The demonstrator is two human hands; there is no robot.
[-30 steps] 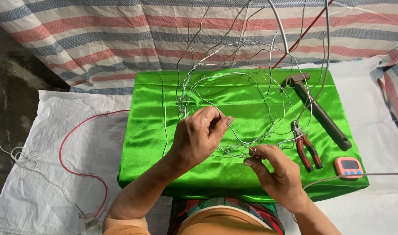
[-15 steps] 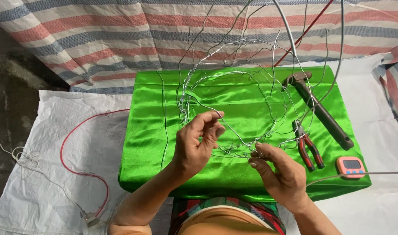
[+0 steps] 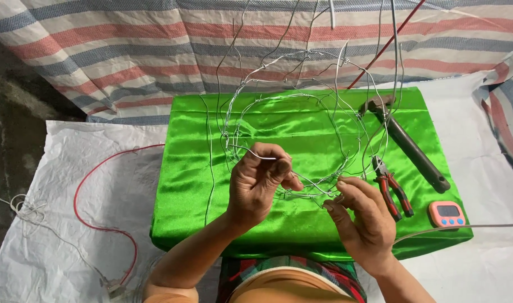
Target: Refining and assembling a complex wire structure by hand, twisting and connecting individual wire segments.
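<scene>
Red cord [image 3: 85, 210]: lies in a loop on the white woven sheet [image 3: 54, 168], far left, well apart from both hands; ends at a small plug near the lower edge.
Green cloth [image 3: 222, 219]: satin, covers the raised work surface at centre; striped tarp [image 3: 127, 62] hangs behind it.
Wire frame [image 3: 301, 106]: thin silver wire bent into tangled loops, standing up off the green cloth between the tarp and the hands; loose strands rise out of the top of the view.
Left hand [image 3: 259, 182]: raised over the cloth, back toward the camera, fingers curled; thumb and fingertips pinched shut on a strand of the wire frame that bends over the knuckles.
Right hand [image 3: 366, 216]: lower and just right of the left hand, palm turned inward; thumb and forefinger pressed together on a wire end at the frame's lower edge.
Pliers [image 3: 392, 188]: red handles, lying on the cloth just beside the right hand, not touched.
Hammer [image 3: 408, 143]: dark handle, lies diagonally beyond the pliers.
Pink timer [image 3: 448, 214]: at the cloth's right front corner.
</scene>
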